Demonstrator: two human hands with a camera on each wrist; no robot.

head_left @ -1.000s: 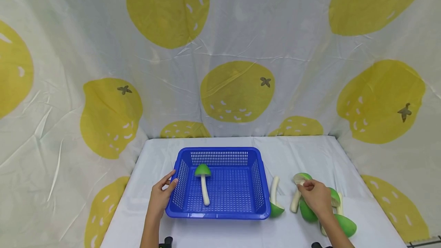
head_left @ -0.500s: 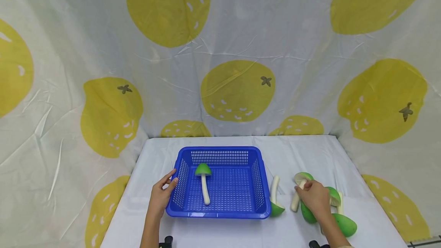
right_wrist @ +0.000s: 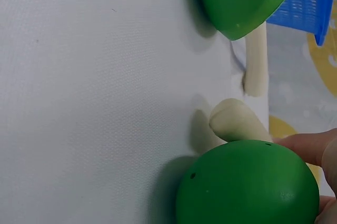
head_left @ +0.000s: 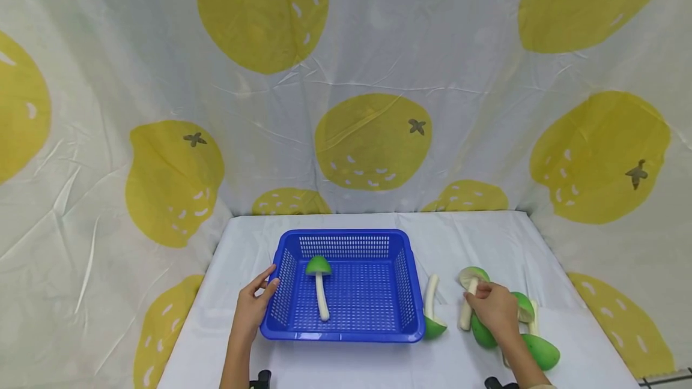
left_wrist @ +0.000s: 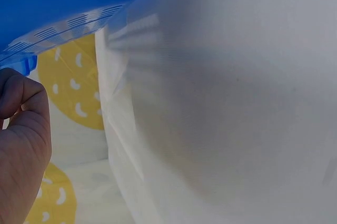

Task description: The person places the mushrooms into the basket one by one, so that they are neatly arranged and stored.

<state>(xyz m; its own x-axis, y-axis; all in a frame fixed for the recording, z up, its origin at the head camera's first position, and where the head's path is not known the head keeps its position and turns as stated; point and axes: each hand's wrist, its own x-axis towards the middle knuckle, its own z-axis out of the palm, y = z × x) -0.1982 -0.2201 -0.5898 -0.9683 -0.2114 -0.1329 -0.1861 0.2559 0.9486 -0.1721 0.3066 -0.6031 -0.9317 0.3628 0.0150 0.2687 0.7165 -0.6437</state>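
Observation:
My left hand point(head_left: 253, 305) holds the left rim of a blue plastic basket point(head_left: 346, 337), thumb on the near part and fingers along the outer side. Inside the basket lies one toy mushroom point(head_left: 321, 293) with a green cap and long white stem. My right hand point(head_left: 494, 311) pinches the stem of another green-capped mushroom point(head_left: 466, 316), its cap pointing away. Around and under that hand lie several more such mushrooms, including a green cap point(head_left: 542, 353) to its right. The right wrist view has a large green cap point(right_wrist: 247, 187) in front of the pinched stem point(right_wrist: 237, 121).
Beside the basket's right side lies a mushroom point(head_left: 430, 305), stem pointing away. A white cloth point(head_left: 335, 368) covers the table. Lemon-printed sheets point(head_left: 373, 143) hang behind and at both sides. Dark objects show at the front edge near both forearms.
The pinched mushroom has turned a little, its stem now more upright in the head view. My right fingers have settled on the stem. The left hand and basket stay put.

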